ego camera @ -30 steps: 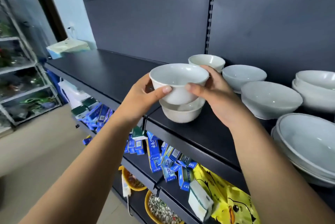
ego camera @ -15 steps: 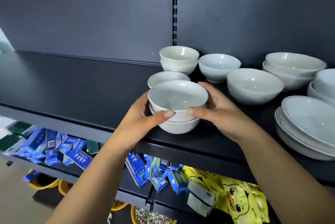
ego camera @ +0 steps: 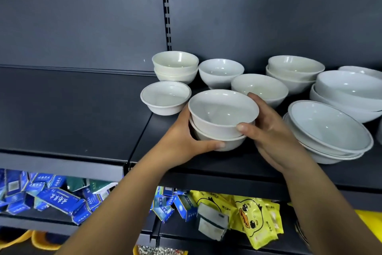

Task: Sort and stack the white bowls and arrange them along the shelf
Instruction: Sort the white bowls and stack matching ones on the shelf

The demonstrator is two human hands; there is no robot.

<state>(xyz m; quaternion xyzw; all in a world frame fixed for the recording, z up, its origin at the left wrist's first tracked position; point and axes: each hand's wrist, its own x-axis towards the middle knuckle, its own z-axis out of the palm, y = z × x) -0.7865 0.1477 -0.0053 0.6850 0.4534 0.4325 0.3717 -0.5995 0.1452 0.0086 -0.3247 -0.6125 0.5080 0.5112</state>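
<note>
Head view: your left hand comes up from below and cups the left side of a stack of two small white ceramic bowls, with the thumb hooked across the front of the lower bowl. Your right hand clasps the stack's right side, thumb pressed where the two rims meet and fingers curled round the back of the upper bowl. The stack is at the front of the dark grey metal shelf. This view does not show whether its base touches the shelf.

Counting from left to right:
- One small grey-rimmed white bowl sits just left of your stack.
- One pair of nested cream bowls is behind it.
- One plain white round bowl stands at the back.
- One wider white bowl is just behind your right fingers.
- A back stack of white bowls holds at least two.
- A stack of wide shallow grey-rimmed bowls, front right, holds at least two.
- One pair of large deep white bowls is at the far right.
</note>
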